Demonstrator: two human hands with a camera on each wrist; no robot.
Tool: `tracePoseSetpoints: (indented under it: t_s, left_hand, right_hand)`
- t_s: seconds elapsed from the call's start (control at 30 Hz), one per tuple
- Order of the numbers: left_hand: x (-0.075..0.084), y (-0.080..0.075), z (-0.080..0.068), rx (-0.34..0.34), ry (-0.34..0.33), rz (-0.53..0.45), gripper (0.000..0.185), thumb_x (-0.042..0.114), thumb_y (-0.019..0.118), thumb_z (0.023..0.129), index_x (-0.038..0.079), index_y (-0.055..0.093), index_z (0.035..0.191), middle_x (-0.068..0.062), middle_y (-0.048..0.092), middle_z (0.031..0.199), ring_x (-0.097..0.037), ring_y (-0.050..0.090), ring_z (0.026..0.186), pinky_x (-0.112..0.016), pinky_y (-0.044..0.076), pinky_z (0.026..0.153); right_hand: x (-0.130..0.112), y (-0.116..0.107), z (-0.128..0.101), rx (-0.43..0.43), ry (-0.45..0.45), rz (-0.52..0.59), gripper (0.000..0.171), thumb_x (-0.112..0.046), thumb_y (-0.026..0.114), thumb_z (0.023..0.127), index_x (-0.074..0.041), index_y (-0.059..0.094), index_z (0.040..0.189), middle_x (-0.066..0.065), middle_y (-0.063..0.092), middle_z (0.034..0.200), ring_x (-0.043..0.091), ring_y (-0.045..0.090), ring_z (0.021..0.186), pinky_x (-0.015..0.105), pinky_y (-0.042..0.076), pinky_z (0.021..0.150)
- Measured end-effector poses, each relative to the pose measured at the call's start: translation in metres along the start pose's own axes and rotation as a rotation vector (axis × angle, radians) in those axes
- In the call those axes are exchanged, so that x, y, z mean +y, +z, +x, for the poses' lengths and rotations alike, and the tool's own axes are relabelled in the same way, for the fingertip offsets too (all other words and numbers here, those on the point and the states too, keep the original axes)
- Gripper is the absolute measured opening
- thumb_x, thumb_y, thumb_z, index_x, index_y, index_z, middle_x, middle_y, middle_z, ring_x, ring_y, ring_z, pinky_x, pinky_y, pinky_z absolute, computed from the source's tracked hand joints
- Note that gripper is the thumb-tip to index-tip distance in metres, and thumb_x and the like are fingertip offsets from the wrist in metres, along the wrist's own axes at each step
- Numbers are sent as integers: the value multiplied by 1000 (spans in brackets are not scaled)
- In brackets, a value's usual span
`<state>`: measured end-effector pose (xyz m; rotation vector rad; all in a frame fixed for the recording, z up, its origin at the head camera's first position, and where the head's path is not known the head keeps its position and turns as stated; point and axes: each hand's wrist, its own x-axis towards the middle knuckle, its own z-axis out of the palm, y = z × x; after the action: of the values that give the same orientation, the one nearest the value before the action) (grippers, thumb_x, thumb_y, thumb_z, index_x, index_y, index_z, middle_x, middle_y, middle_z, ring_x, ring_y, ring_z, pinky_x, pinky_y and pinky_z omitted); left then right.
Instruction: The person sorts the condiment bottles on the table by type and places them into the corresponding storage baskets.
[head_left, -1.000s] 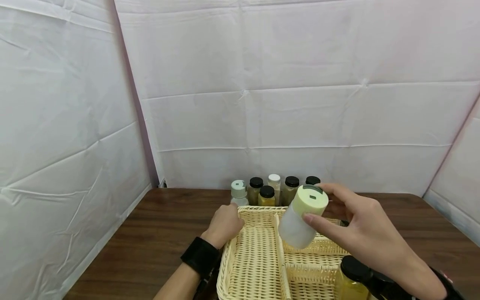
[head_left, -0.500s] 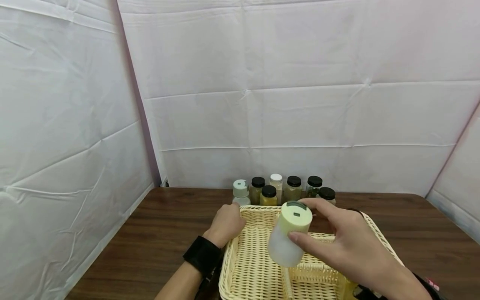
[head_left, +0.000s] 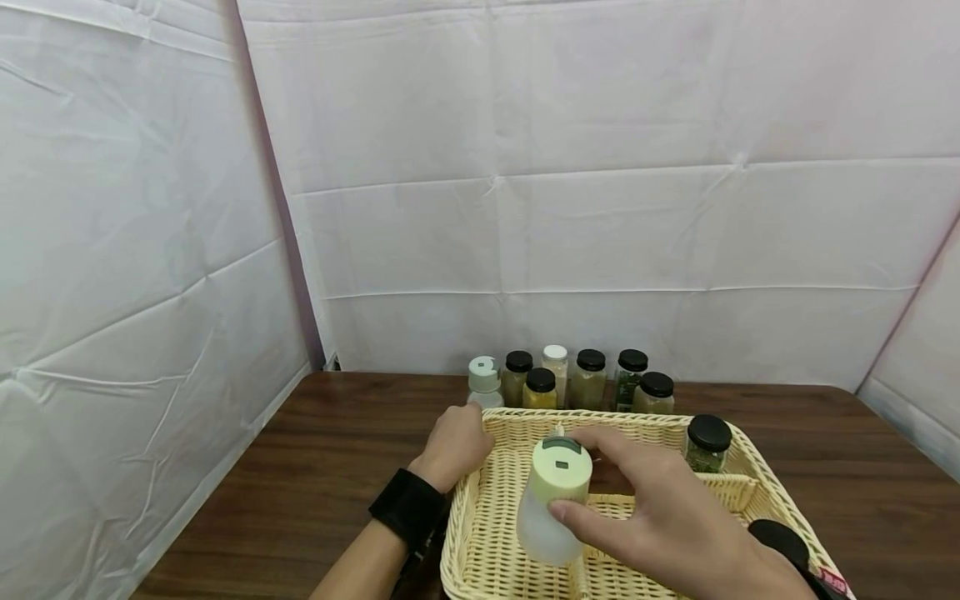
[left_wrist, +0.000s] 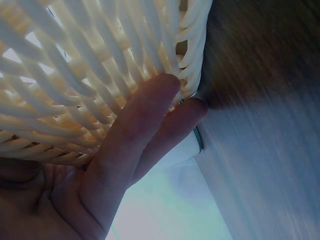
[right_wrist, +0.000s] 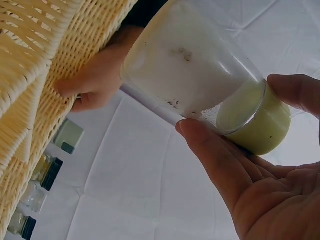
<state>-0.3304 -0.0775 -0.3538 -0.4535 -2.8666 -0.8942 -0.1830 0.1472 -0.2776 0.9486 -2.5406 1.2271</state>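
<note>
Nearest, the right hand (head_left: 660, 500) holds a frosted shaker jar (head_left: 542, 523) with a pale-yellow lid, thumb on one side and fingers on the other. The jar is tilted, seemingly off the floor of the wicker basket (head_left: 502, 492), above the long left compartment and close to the divider. At 3 o'clock from it is a dark rounded shape (head_left: 780, 537); whether lid or wrist gear, I cannot tell. At 10 o'clock, the left hand (head_left: 453, 448) grips the basket's rim, fingers against the outer weave.

At 2 o'clock, a black-lidded jar of green flakes (head_left: 706, 458) stands in the far-right compartment. Beyond the far rim, from 11 to 1 o'clock, seven more jars stand on the wooden table (head_left: 360, 467), from a grey-green-lidded shaker (head_left: 483, 387) to a squat black-lidded jar (head_left: 654, 393).

The sorting looks partway: one jar settled, one unplaced, seven outside. Whether those seven are finished or waiting, I cannot tell.
</note>
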Motion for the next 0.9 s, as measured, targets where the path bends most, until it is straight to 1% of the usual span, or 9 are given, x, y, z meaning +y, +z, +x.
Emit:
tracePoseSetpoints:
  t_s: [0.13,0.3,0.47,0.5,0.6,0.67,0.73,0.83,0.9]
  left_hand:
    - [0,1,0,5,9,0,5,-5,66,93,-7,64,97,-9,54,69,-19,55,60,-32,46,55]
    - [-1,2,1,9,10,-2,6,-4,66,93,-7,64,97,-9,55,70,-20,58,63,-33,49,56]
    - [-1,1,1,11,8,-10,8,-4,66,93,-8,65,100,-9,55,70,-20,59,63,-33,49,56]
    - [0,1,1,10,5,-8,9,-4,66,93,-9,65,101,-9,55,70,-20,59,63,-33,49,56]
    - [0,0,1,7,-8,-3,11,-3,67,94,-9,65,103,-10,56,72,-21,60,65,-33,50,57]
    - [1,1,1,2,-21,1,12,-2,67,94,-9,65,104,-12,58,74,-21,60,66,-34,51,59]
    - [1,0,1,1,-30,0,13,-2,67,94,-9,65,105,-13,59,77,-22,61,68,-35,52,60]
    - [1,0,1,-3,-37,-5,14,-2,67,94,-10,65,106,-14,60,78,-22,62,68,-36,52,60]
    - [1,1,1,-9,-40,-7,14,-2,67,95,-9,65,106,-14,60,78,-23,61,69,-36,52,60]
  right_hand:
    - [3,5,0,-49,-15,22,47,-30,80,99,-7,61,135,0,68,123,12,73,105,30,60,83]
    - [6,10,-1,-94,5,48,47,-31,79,99,-6,60,134,-1,68,119,13,73,106,31,60,84]
    - [7,13,-2,-148,83,29,50,-39,78,99,-10,60,136,-5,68,120,12,72,108,33,60,86]
    - [7,13,-2,-163,111,30,51,-40,78,99,-12,60,137,-6,68,119,12,72,108,32,59,86]
    - [7,14,-3,-189,161,18,55,-43,79,97,-12,59,138,-8,69,118,11,72,107,31,59,85]
    - [7,16,-3,-204,176,13,56,-42,80,96,-11,60,138,-9,70,117,11,72,106,30,59,84]
    - [8,16,-2,-216,177,10,56,-42,81,95,-11,60,138,-10,70,116,10,72,104,30,59,84]
    - [10,17,-2,-232,154,7,53,-40,82,95,-10,62,135,-10,71,114,9,73,102,31,60,82]
    - [11,18,-2,-245,166,1,53,-40,82,95,-10,62,134,-11,71,112,8,72,99,30,60,80]
